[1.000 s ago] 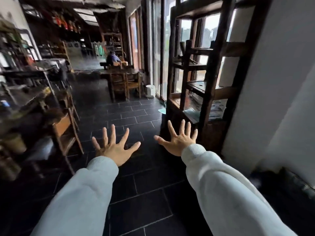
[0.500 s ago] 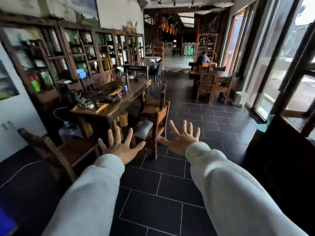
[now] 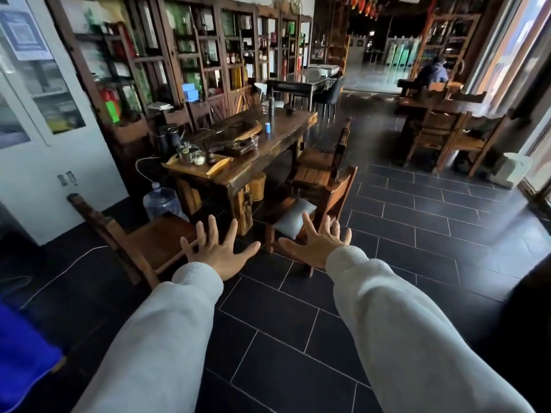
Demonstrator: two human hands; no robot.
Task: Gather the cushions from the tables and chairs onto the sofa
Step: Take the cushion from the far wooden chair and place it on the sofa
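No text, label, brand, number or sign is showing clearly enough to read. A blue-and-white printed sheet [image 3: 25,31] is hanging on the white cabinet [image 3: 59,150] at the upper left, but its print is blurring into a pattern without legible characters. The boxes and bottles on the wooden shelves [image 3: 208,55] are carrying labels that are too small and soft to make out.
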